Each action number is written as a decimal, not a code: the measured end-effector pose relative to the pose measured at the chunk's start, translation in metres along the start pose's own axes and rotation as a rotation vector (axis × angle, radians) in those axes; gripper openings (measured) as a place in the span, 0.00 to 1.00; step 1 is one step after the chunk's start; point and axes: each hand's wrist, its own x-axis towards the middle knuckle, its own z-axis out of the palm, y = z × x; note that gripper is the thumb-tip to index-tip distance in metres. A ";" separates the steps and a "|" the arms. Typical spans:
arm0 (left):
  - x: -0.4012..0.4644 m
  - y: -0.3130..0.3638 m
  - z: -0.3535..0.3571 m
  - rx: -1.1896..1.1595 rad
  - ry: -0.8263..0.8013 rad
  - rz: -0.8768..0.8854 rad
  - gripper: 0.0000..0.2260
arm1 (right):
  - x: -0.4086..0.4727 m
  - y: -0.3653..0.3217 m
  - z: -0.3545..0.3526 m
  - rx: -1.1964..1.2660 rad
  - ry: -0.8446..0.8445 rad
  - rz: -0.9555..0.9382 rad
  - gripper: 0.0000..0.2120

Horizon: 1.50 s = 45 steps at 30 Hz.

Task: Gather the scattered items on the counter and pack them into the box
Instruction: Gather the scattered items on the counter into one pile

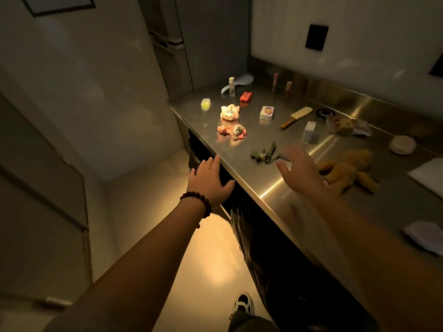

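left hand (pixel 211 180): fingers (pixel 208 164) straight and spread, holding nothing, palm down just off the desk's near edge, likely steadying for the reach; a dark bead bracelet (pixel 196 204) sits on the wrist.
right hand (pixel 299 168): fingers also loose and spread, empty, hovering over the desk beside the keys, so the keys look like the first pick.
keys (pixel 265 154): a small metal bunch with a dark green charm, lying flat; should lift easily by the ring.
plush (pixel 347 171): tan, soft and floppy, sprawled just right of the right hand.
desk (pixel 275 188): brushed steel, shiny, slick; the things lie well apart across it, which suits one-by-one gathering.
figurines: a glossy pale pig (pixel 230 112) and a small grey-and-orange creature (pixel 233 131), both hard and lumpy.
small packs: an orange-printed carton (pixel 266 113), a red packet (pixel 246 96), a yellow blob (pixel 205 104), a grey upright block (pixel 309 132).
brush (pixel 297 117): flat, wooden-looking, lying slantwise.
far end: a slim bottle (pixel 231 86), a pale blue scoop (pixel 242 81), two tubes (pixel 275 81) standing by the backsplash.
box: I can't see one from here; nothing is packed yet.
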 end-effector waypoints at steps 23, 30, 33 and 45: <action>0.289 0.049 0.048 -0.036 -0.211 0.479 0.36 | 0.136 0.072 0.034 -0.230 0.140 0.476 0.22; 0.351 0.018 0.060 -0.029 -0.255 0.661 0.35 | 0.167 0.043 0.064 -0.209 0.218 0.655 0.23; 0.374 -0.001 0.060 -0.019 -0.285 0.725 0.36 | 0.177 0.027 0.079 -0.209 0.215 0.741 0.25; 0.401 -0.029 0.064 -0.022 -0.362 0.863 0.37 | 0.186 -0.012 0.105 -0.294 0.232 0.869 0.25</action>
